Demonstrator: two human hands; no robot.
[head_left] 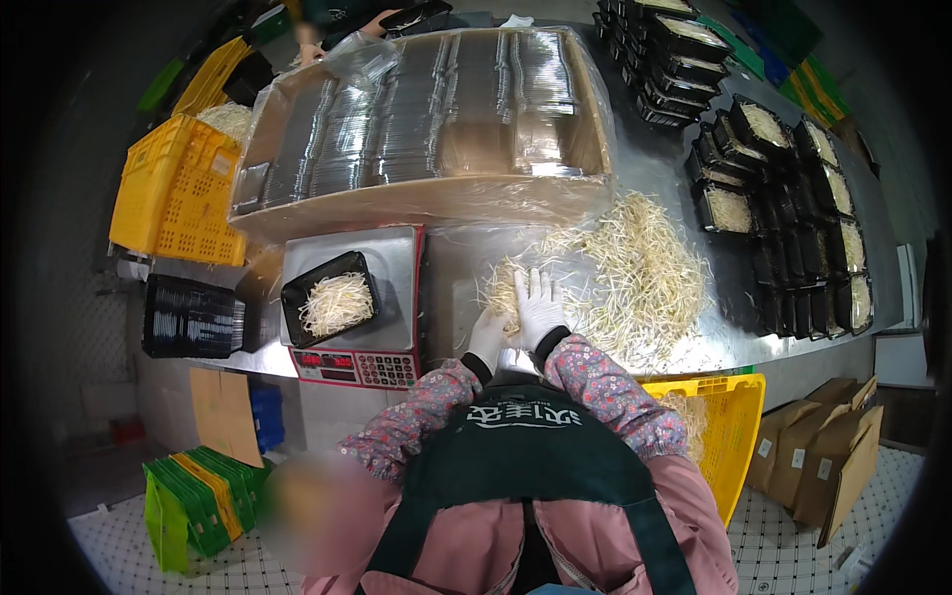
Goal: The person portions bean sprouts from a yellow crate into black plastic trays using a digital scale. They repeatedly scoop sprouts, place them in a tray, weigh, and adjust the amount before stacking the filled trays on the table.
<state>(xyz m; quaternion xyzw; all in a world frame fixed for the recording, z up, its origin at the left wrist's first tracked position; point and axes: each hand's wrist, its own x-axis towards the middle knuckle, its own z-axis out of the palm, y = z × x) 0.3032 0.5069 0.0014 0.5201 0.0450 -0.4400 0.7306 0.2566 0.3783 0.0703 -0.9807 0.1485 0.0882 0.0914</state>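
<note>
White gloves cover both hands at the near edge of the metal table. My left hand (487, 338) curls round the near side of a small clump of bean sprouts (503, 288); part of its fingers is hidden. Against the clump's right side lies my right hand (538, 303), fingers stretched out and slightly apart. A large loose pile of bean sprouts (650, 278) spreads to the right of it. On the left, a black plastic tray (369, 281) with sprouts in it sits tilted askew on a red digital scale (402, 342) with a lit display.
Beyond the hands stands a large cardboard box (426, 203) of clear plastic lids. Stacked black trays (193, 317) lie left of the scale; filled trays (729, 208) are piled at right. Yellow crates (164, 198) (734, 426) flank the table. Another person's hand (310, 53) shows at the far side.
</note>
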